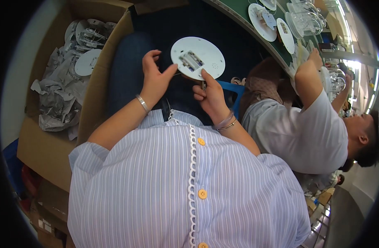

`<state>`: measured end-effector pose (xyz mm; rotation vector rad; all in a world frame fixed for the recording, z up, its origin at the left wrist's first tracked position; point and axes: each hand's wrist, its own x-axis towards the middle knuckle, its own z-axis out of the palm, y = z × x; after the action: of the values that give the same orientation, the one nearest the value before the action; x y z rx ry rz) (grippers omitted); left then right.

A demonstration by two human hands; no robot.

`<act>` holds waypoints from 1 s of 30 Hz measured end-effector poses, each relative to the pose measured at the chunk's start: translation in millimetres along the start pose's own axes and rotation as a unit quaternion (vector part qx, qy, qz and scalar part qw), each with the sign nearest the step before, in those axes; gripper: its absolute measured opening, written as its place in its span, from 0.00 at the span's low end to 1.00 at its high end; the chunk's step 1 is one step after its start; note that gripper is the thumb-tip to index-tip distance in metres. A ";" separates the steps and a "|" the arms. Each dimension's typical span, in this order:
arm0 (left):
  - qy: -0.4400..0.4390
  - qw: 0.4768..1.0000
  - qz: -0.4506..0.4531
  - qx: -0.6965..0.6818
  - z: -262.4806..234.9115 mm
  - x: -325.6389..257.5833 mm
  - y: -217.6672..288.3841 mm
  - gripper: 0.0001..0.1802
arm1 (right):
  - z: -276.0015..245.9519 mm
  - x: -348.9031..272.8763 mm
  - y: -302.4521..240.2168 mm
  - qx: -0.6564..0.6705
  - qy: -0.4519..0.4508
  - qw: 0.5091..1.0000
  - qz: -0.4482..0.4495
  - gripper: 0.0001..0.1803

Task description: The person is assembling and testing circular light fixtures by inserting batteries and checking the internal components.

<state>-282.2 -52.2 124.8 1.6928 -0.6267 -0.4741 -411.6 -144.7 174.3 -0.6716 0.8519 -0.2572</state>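
A white round disc [210, 51] with an open battery compartment [191, 61] is held above my lap, its compartment side facing up. Batteries appear to sit in that compartment, and a cluster of small holes shows beside it. My right hand [211, 91] grips the disc's near edge, thumb on top and fingers curled below. At the left edge is my left hand [156, 76], its thumb and fingers apart with nothing seen between them. The thumb tip is close to the rim; whether it touches, I cannot tell.
To my left stands a cardboard box [49, 155] with several similar white discs [87, 63] and crumpled paper [59, 103]. A green worktable [239, 10] at upper right carries discs [262, 21] and clear plastic parts [305, 20]. A co-worker [297, 128] reaches over it.
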 end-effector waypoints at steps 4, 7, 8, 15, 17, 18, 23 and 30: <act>-0.169 0.854 -0.312 -0.381 1.2 -8.3 2.3 0.33 | 6.7 -1.4 6.5 0.115 -0.049 0.991 0.035 0.18; -0.199 0.826 -0.281 -0.447 0.1 -6.1 9.1 0.25 | 13.9 -7.8 17.5 0.070 -0.093 0.987 0.110 0.18; -0.186 0.828 -0.285 -0.446 -2.9 -3.3 11.3 0.23 | 15.7 -8.9 21.3 0.062 -0.109 0.985 0.122 0.19; -0.113 0.838 -0.271 -0.460 -30.8 14.7 -11.9 0.22 | 14.2 -27.4 -0.3 -0.458 -0.250 0.853 0.015 0.11; -0.217 0.820 -0.312 -0.428 -41.8 20.6 -24.8 0.22 | 17.3 -23.1 0.7 -0.540 -0.163 0.798 -0.210 0.12; -0.244 0.830 -0.306 -0.397 -44.9 19.4 -28.7 0.23 | 23.9 -19.3 -6.4 -0.602 -0.145 0.753 -0.222 0.11; -0.316 0.840 -0.315 -0.308 -41.0 26.9 -25.3 0.26 | 36.7 25.7 8.5 -0.664 -0.079 0.619 -0.412 0.24; -0.381 0.859 -0.280 -0.194 -49.3 67.9 -10.4 0.32 | 45.2 62.2 2.3 -0.696 -0.075 0.612 -0.368 0.37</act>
<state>-197.8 -56.5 126.5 1.2343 -0.5205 -1.6308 -337.2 -151.8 156.2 -2.5268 0.4044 -0.2187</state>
